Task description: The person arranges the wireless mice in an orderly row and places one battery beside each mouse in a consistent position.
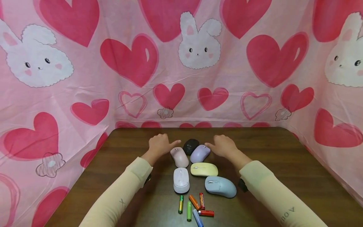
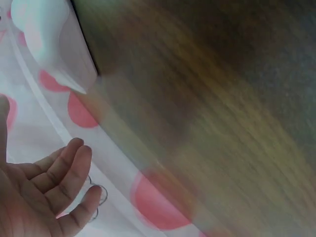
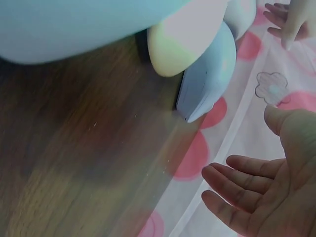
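My left hand (image 1: 160, 144) hovers left of a pink mouse (image 1: 180, 157), holding nothing; its fingers hang relaxed in the left wrist view. On the other side, my right hand (image 1: 224, 145) is nearest a purple mouse (image 1: 200, 153), thumb pointing toward it, with loosely bent, bare fingers in the right wrist view. Between the pink and purple mice sits a black mouse (image 1: 191, 146). Closer to me lie a yellow mouse (image 1: 204, 169), a white mouse (image 1: 181, 180) and a light blue mouse (image 1: 220, 186).
In front of the mice lie several loose batteries, among them a green one (image 1: 189, 211), an orange one (image 1: 194, 202), a red one (image 1: 206, 213) and a blue one (image 1: 198, 218). The dark wooden table (image 1: 127, 201) ends at a pink heart-patterned cloth (image 1: 195, 94) behind and at both sides.
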`<state>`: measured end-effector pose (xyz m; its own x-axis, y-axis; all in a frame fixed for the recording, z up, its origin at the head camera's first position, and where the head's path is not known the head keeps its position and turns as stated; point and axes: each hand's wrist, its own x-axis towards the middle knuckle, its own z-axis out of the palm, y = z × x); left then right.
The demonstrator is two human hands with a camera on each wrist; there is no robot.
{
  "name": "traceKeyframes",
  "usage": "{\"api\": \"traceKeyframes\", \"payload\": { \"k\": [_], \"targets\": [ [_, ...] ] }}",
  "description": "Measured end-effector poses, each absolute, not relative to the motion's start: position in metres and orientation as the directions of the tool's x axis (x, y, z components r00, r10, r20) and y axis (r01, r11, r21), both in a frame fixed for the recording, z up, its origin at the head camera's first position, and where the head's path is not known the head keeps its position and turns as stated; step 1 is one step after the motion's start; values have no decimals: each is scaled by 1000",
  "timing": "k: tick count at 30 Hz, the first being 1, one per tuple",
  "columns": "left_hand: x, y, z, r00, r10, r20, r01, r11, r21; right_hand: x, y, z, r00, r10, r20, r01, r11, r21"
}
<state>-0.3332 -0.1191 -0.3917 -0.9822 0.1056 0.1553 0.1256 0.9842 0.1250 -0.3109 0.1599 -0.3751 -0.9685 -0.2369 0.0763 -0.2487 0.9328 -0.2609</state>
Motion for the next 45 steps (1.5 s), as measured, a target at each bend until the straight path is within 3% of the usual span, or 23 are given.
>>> {"api": "traceKeyframes", "payload": {
  "k": [11, 16, 28, 45],
  "targets": [
    [-324, -106, -399, -994, 104, 25, 106, 991, 80, -315, 135, -379, -958, -278, 75, -288, 927, -240],
    [-321, -101, -401, -994, 99, -41, 95, 991, 92, -317, 128, -381, -970, -236, 55, -242, 942, -230],
    [-318, -93, -404, -994, 86, -66, 83, 995, 48, -307, 110, -386, -997, -69, -26, -62, 976, -208],
    [-317, -86, -403, -993, 48, -110, 41, 997, 70, -311, 101, -389, -995, -19, -96, -7, 992, -124]
  ]
}}
